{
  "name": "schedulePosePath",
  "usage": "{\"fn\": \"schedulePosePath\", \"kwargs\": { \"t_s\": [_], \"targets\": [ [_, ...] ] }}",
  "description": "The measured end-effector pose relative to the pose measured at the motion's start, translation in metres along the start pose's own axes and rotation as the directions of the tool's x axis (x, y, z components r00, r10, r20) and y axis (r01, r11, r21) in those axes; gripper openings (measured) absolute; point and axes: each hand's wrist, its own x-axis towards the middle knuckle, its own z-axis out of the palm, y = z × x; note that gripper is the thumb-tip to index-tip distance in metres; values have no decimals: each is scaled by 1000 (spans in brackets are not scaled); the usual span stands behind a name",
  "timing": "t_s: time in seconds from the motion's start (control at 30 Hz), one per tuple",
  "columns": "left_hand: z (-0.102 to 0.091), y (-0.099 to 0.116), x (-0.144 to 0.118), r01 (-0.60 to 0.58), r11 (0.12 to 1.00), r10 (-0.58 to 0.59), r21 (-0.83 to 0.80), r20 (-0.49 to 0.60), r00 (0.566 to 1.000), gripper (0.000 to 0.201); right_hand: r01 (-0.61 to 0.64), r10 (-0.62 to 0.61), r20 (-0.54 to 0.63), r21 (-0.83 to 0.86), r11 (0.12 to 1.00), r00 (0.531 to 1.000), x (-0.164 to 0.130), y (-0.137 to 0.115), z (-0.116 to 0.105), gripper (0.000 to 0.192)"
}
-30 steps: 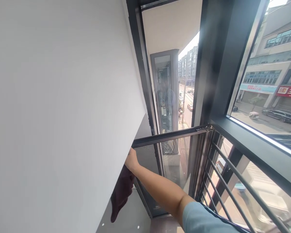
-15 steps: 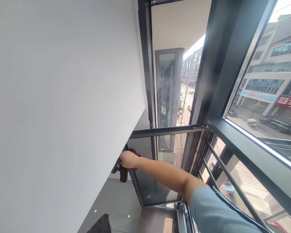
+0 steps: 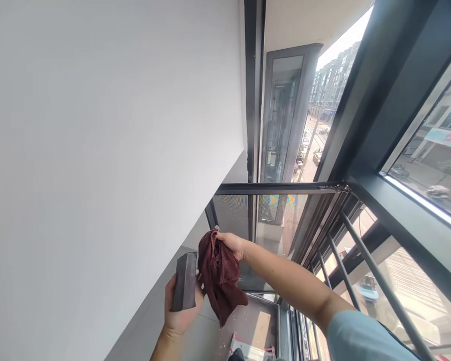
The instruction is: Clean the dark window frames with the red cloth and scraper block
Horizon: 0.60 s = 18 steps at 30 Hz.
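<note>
My left hand (image 3: 182, 313) is wrapped around a dark grey rectangular block (image 3: 185, 282), its long side held upright and its flat faces showing; what the block is for or made of I cannot make out. Just right of it hangs a dark red cloth (image 3: 222, 268), pinched near its top edge by my right hand (image 3: 231, 243). The cloth's loose end droops toward the floor. Part of the cloth lies close beside the left fingers; whether they touch I cannot tell.
A large white panel (image 3: 108, 130) fills the left side. Ahead is a dark window frame (image 3: 281, 188) with mesh below its crossbar. Metal rails (image 3: 376, 276) run along the right, with a street outside. Far below are a red-and-white step (image 3: 250, 347) and a shoe (image 3: 236, 356).
My right hand has drawn back from the panel's edge with the cloth, which now hangs in full view. My left hand has come into view holding the block. The view has shifted left.
</note>
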Motion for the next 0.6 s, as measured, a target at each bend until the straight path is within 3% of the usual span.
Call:
{"fn": "schedulePosePath", "kwargs": {
  "t_s": [0.07,0.13,0.17,0.23,0.37,0.43,0.5,0.6],
  "targets": [
    [-1,-8,5,60,997,-55,50,-96,994,21,-30,-22,-184,-272,962,983,-5,-5,-3,40],
    [-1,-19,7,65,991,-44,117,-176,983,12,-88,-111,-364,-487,869,925,-9,-9,-10,39],
    [0,-24,8,67,988,-41,142,-180,983,10,-122,-147,-414,-556,822,899,-10,-10,-15,39],
    [4,-31,10,86,986,-66,145,-137,988,9,-171,-138,-429,-605,777,893,-12,-9,-29,40],
    [20,-31,16,33,999,-34,-9,-127,991,19,-99,-56,-372,-385,917,927,-24,1,-65,33],
    [29,-28,20,-15,999,10,-46,-106,994,27,-15,-111,-424,-283,959,899,-34,8,-74,32],
    [38,-29,22,-34,999,33,-14,-86,996,30,60,-189,-466,-277,959,864,-46,16,-71,38],
    [48,-38,24,-67,992,83,104,-149,985,29,196,-225,-274,-130,972,935,-62,29,-48,58]
  ]
}}
